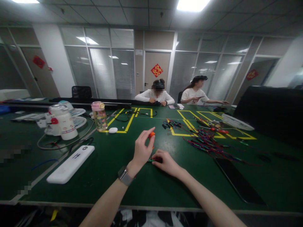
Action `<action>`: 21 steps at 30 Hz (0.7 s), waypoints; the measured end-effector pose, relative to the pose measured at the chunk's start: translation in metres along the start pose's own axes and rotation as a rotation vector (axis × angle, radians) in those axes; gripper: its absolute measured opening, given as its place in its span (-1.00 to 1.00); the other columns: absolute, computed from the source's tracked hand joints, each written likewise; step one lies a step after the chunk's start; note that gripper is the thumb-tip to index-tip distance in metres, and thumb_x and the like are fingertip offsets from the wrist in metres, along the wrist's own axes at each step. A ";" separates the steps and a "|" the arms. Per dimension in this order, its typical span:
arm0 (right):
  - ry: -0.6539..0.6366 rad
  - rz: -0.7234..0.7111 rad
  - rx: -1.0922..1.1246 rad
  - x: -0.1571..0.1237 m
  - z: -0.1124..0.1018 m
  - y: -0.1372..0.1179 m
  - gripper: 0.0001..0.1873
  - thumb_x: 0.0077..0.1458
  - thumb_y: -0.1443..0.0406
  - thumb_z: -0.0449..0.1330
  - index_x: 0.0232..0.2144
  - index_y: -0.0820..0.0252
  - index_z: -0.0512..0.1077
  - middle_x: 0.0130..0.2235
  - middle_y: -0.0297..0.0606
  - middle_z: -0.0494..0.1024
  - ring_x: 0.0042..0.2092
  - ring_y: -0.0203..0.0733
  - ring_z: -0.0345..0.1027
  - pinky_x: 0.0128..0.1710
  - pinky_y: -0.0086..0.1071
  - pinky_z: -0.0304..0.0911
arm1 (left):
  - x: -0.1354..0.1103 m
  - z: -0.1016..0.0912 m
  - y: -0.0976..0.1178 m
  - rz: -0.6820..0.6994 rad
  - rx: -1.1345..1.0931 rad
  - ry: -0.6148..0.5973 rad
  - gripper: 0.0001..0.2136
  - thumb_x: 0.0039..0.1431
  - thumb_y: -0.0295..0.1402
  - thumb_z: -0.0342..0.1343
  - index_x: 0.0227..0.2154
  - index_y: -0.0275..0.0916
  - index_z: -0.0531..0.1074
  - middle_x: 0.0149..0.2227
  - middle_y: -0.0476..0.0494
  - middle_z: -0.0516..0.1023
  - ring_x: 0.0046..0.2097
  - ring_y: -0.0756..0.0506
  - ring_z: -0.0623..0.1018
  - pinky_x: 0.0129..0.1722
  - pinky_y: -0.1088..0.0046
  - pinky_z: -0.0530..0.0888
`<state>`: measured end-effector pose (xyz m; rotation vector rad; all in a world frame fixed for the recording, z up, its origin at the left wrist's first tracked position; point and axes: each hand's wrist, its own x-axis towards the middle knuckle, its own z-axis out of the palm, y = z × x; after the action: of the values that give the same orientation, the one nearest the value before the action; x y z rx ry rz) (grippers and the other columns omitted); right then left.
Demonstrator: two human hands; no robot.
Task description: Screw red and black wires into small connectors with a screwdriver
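Observation:
My left hand (142, 147), with a watch (125, 175) on its wrist, is raised over the green table. Between its thumb and fingers shows a small orange thing (152, 135), mostly hidden by the hand, its kind unclear. Just to the right and lower, my right hand (165, 160) rests on the table with fingers curled together. At its fingertips lies a small green circuit board (150, 160), partly covered. Further right spreads a heap of small green boards with red and dark wires (205, 140); a smaller bunch (171, 124) lies behind it.
A white power bank (71, 164), a white jug (65, 121) and a pink-lidded bottle (99, 116) stand or lie to the left. A black phone (239, 179) lies at the right. Yellow tape (129, 121) marks the green table (106, 189). Two people sit opposite.

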<state>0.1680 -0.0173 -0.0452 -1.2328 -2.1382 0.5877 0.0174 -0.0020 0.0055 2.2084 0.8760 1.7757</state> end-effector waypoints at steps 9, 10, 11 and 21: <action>0.006 -0.002 0.004 0.000 0.001 0.001 -0.85 -0.04 0.47 0.25 -0.36 0.24 0.54 -0.34 -0.26 0.46 -0.33 -0.25 0.34 -0.29 -0.41 0.25 | -0.003 0.002 0.002 0.030 0.017 -0.015 -0.71 0.32 -0.40 -0.10 0.02 -0.18 0.40 -0.18 -0.15 0.46 -0.15 -0.06 0.48 -0.14 0.40 0.44; 0.006 -0.002 0.003 0.000 0.001 0.000 -0.86 -0.04 0.46 0.25 -0.36 0.24 0.54 -0.34 -0.27 0.46 -0.33 -0.25 0.34 -0.29 -0.41 0.24 | -0.003 0.002 0.002 0.029 -0.002 -0.036 -0.68 0.34 -0.41 -0.14 0.07 -0.18 0.36 -0.13 -0.17 0.47 -0.10 -0.07 0.48 -0.10 0.38 0.43; 0.006 -0.003 0.003 0.000 0.001 -0.001 -0.86 -0.04 0.46 0.25 -0.36 0.24 0.54 -0.34 -0.27 0.46 -0.33 -0.25 0.33 -0.30 -0.41 0.24 | -0.003 0.002 0.002 0.028 -0.017 -0.049 -0.67 0.34 -0.43 -0.16 0.09 -0.18 0.33 -0.09 -0.19 0.47 -0.07 -0.07 0.47 -0.06 0.36 0.42; 0.000 0.002 -0.011 0.001 0.002 0.000 -0.85 -0.04 0.48 0.23 -0.37 0.24 0.54 -0.34 -0.26 0.46 -0.34 -0.26 0.33 -0.31 -0.42 0.23 | -0.002 0.001 0.002 0.028 0.074 0.035 -0.79 0.26 -0.35 0.02 -0.10 -0.19 0.46 -0.30 -0.09 0.41 -0.26 -0.03 0.45 -0.24 0.44 0.42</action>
<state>0.1669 -0.0167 -0.0466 -1.2404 -2.1436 0.5777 0.0185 -0.0046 0.0044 2.2512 0.9373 1.8285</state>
